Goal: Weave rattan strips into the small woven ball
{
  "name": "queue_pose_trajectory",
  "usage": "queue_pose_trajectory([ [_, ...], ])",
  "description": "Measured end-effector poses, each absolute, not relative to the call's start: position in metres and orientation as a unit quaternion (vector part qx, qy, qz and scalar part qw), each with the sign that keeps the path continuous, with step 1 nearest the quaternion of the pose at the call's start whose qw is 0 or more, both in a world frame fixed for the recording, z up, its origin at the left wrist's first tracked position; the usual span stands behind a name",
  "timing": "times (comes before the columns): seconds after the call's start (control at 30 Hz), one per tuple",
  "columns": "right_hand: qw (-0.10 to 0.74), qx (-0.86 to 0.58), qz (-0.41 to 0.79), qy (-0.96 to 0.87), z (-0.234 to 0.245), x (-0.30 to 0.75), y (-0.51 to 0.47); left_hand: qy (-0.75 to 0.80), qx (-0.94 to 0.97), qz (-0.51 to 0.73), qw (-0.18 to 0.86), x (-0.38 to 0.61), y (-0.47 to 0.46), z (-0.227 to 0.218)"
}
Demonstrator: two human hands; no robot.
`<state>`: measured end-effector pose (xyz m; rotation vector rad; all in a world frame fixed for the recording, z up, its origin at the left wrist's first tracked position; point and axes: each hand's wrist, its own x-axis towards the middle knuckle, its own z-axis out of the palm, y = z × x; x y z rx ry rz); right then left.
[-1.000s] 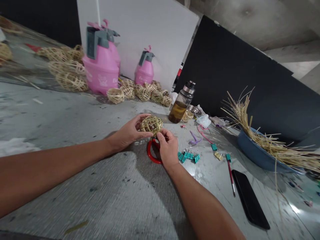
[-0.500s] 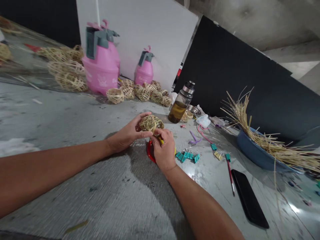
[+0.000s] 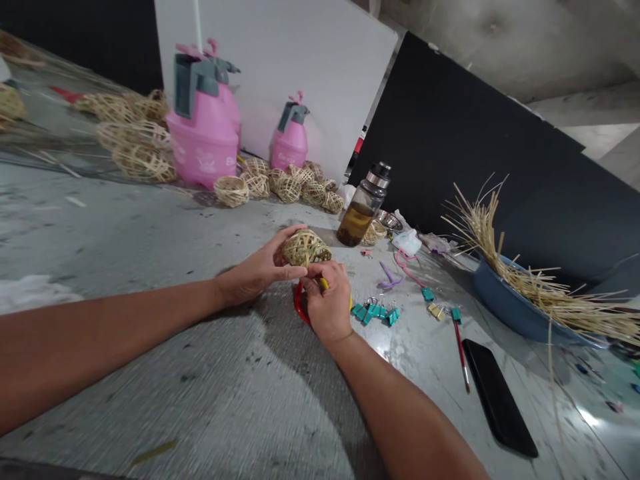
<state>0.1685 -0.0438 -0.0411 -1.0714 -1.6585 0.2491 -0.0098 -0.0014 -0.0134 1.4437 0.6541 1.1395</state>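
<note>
A small woven bamboo ball [image 3: 306,247] sits in the fingers of my left hand [image 3: 257,271], just above the grey table [image 3: 150,267]. My right hand [image 3: 327,300] is closed right below the ball, its fingers wrapped round the red and yellow handles of a tool [image 3: 300,305], probably scissors. The tool's working end is hidden behind the hand and the ball. Both forearms reach in from the bottom of the view.
Two pink spray bottles [image 3: 203,127] and several woven balls [image 3: 280,185] stand at the back. A glass bottle [image 3: 363,205], teal binder clips [image 3: 375,312], a pen [image 3: 461,347], a black phone [image 3: 497,397] and a blue basin of bamboo strips [image 3: 520,310] lie to the right.
My right hand has closed round the red-handled tool and lifted it up under the ball. The left hand has tilted the ball slightly.
</note>
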Motion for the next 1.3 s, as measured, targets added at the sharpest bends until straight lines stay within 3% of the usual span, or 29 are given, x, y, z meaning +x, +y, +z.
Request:
queue_pose_trajectory([
  [0.27,0.547,-0.460,0.162,-0.680,-0.0390,0.1658,-0.0437,0.310,0.621,0.516,0.503,-0.0068,0.0001,-0.0120],
  [0.73,0.549,-0.453,0.162,-0.683,-0.0408,0.1688,-0.0413,0.284,0.620,0.524,0.511,-0.0071,-0.0025,-0.0105],
  [1.3,0.518,-0.433,0.118,-0.728,-0.0401,0.1672,-0.0449,0.282,0.554,0.497,0.606,-0.0085,-0.0049,-0.0094],
])
